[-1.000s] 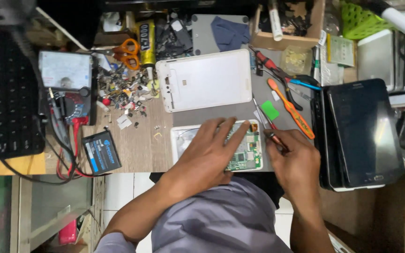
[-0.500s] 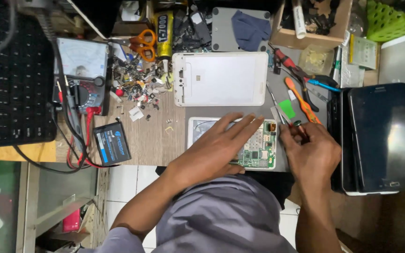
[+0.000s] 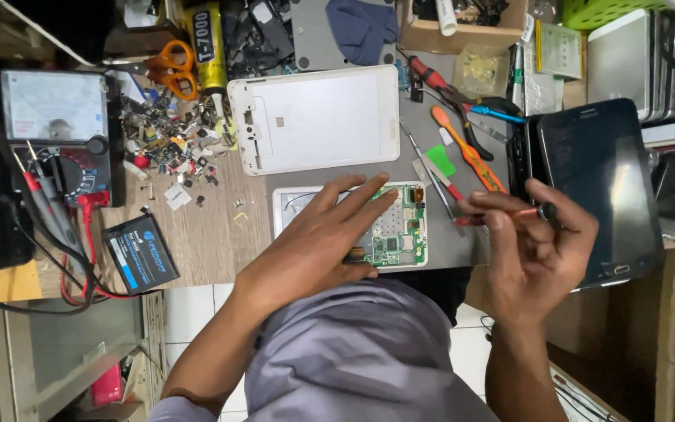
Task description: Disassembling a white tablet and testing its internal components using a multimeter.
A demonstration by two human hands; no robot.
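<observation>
Where left hand (image 3: pixel 318 242) rests — circuit board (image 3: pixel 397 234) half-hidden

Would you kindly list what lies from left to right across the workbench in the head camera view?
Analog multimeter → flat battery → orange-handled scissors → left hand on the opened tablet's circuit board → right hand holding a red-handled screwdriver → dark tablet.

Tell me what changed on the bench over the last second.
The right hand lifted its red screwdriver off the opened tablet and drew back to the right, grip unchanged. The left hand stayed flat on the tablet. The white cover and black tablet did not move.
</observation>
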